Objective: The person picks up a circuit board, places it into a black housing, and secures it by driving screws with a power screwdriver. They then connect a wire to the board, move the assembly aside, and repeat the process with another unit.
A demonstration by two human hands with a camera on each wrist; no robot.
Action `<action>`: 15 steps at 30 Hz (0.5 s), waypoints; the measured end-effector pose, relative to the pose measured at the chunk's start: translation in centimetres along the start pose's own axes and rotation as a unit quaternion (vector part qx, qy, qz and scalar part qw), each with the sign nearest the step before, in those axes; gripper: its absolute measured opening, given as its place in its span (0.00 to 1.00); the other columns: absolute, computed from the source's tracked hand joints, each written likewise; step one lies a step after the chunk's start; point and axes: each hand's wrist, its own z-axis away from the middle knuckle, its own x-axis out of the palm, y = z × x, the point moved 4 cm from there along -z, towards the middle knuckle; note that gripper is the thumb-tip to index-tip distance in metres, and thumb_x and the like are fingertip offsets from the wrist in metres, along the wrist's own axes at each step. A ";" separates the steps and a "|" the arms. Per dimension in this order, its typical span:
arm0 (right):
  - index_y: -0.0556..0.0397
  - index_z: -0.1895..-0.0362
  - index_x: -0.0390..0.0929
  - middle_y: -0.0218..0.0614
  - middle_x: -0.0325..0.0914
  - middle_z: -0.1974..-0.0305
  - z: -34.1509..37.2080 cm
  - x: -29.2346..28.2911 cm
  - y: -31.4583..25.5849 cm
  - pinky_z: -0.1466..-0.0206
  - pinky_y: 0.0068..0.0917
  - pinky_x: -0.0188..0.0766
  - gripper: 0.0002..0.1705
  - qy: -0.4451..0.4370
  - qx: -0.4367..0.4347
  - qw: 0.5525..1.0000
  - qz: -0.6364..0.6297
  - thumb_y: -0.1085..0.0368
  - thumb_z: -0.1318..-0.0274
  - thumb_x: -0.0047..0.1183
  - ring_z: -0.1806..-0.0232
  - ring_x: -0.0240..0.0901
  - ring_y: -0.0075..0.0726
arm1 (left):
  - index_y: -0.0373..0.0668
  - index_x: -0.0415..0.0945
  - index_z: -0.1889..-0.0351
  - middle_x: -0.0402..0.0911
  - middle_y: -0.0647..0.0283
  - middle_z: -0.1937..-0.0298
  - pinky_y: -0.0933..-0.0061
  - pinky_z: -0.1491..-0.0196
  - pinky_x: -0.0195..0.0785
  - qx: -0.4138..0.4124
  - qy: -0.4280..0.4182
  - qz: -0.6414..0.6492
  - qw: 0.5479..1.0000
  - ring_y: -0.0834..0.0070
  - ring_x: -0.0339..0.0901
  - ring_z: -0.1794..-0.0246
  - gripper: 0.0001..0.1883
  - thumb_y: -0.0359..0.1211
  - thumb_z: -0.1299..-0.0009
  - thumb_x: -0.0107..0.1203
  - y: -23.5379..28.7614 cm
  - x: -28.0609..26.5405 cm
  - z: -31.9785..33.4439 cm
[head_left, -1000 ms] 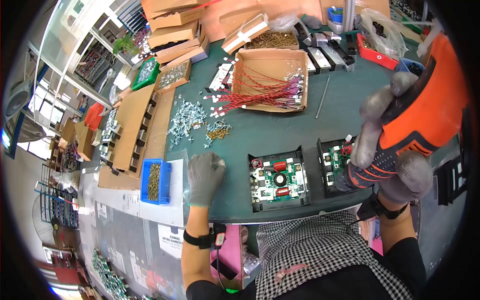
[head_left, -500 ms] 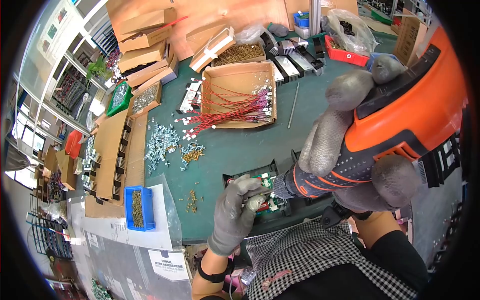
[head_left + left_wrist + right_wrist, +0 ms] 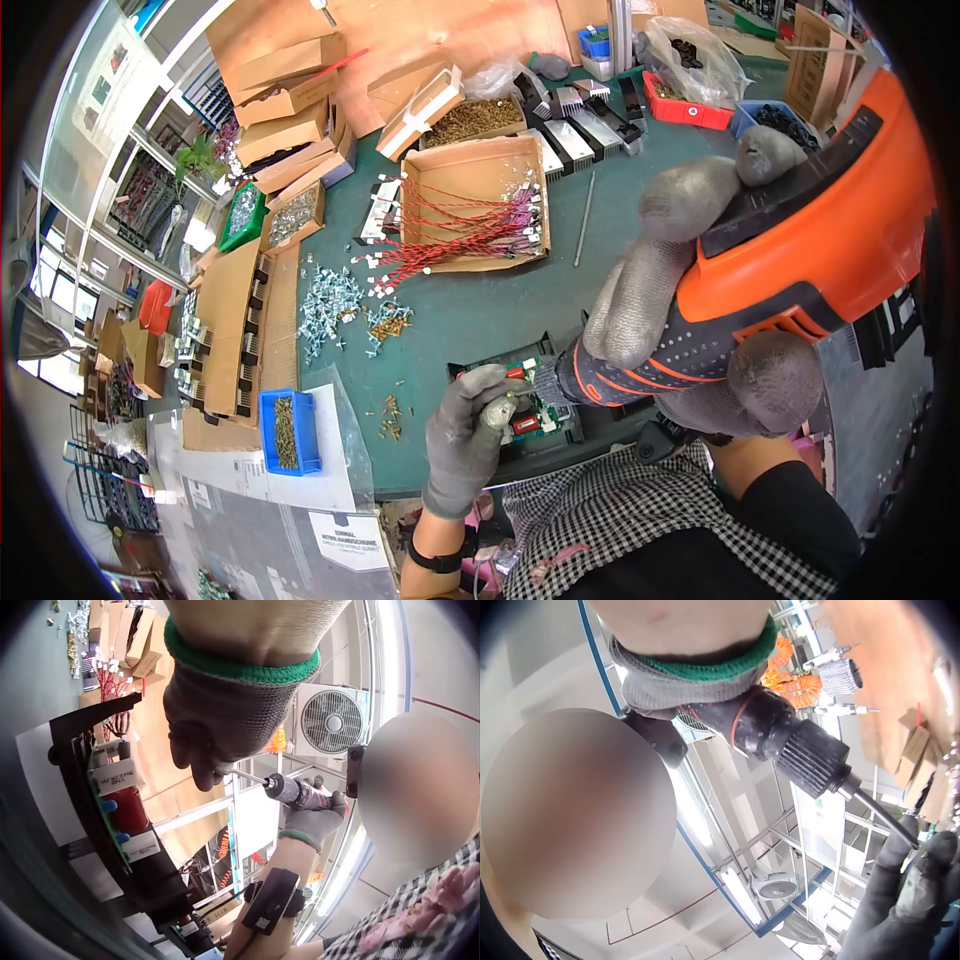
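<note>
The gloved right hand [image 3: 630, 315] grips a large orange-and-black cordless drill [image 3: 815, 265], its chuck [image 3: 814, 761] pointing left over a green circuit board [image 3: 548, 418] in a black housing [image 3: 500, 356]. Close to that board, the gloved left hand [image 3: 462, 440] has thumb and finger pinched at the tip of the driver bit [image 3: 885, 817]. Whether a screw sits between those fingertips, I cannot tell. Red components stand on the board in the left wrist view. Beside the left hand lies a small scatter of brass screws [image 3: 390, 415].
Farther back are silvery-blue screws [image 3: 328, 305] with brass ones [image 3: 390, 322] beside them. Red wire harnesses [image 3: 460, 240] spill from a shallow carton [image 3: 530, 160]. A blue bin of screws [image 3: 312, 435] stands at left, a thin metal rod [image 3: 584, 222] lies behind the drill, and heat sinks [image 3: 572, 145] line the back.
From the table left of the boards, the left hand has moved right to the bit tip; brass screws now lie where it was. The drill has come left over the nearer board. The head view has shifted.
</note>
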 end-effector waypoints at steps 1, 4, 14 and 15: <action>0.55 0.34 0.51 0.53 0.70 0.44 0.0 -0.1 0.0 0.64 0.40 0.83 0.42 0.001 -0.001 1.000 0.003 0.64 0.47 0.64 0.64 0.82 0.45 | 0.35 0.67 0.43 0.84 0.53 0.54 0.73 0.51 0.76 0.000 0.000 0.006 1.000 0.70 0.83 0.56 0.16 0.26 0.27 0.53 -0.1 0.0 0.1; 0.56 0.35 0.52 0.52 0.71 0.44 -0.1 0.1 0.3 0.64 0.38 0.83 0.42 0.008 -0.002 1.000 0.013 0.65 0.49 0.64 0.64 0.82 0.44 | 0.35 0.68 0.43 0.84 0.54 0.54 0.73 0.52 0.76 0.001 0.003 0.020 1.000 0.71 0.83 0.56 0.17 0.28 0.28 0.55 -0.2 0.1 0.5; 0.56 0.36 0.55 0.50 0.73 0.47 0.1 0.7 1.7 0.65 0.35 0.82 0.41 0.038 -0.023 0.996 0.084 0.67 0.52 0.64 0.67 0.81 0.39 | 0.41 0.75 0.53 0.83 0.57 0.62 0.70 0.59 0.75 0.143 0.066 -0.289 0.944 0.62 0.83 0.61 0.14 0.26 0.37 0.63 0.9 0.2 0.7; 0.56 0.36 0.55 0.49 0.73 0.47 0.1 0.7 1.8 0.65 0.34 0.82 0.41 0.039 -0.025 0.995 0.092 0.67 0.53 0.64 0.67 0.81 0.39 | 0.41 0.76 0.55 0.83 0.58 0.63 0.69 0.59 0.75 0.150 0.073 -0.323 0.932 0.59 0.83 0.62 0.14 0.26 0.38 0.63 1.0 0.2 0.7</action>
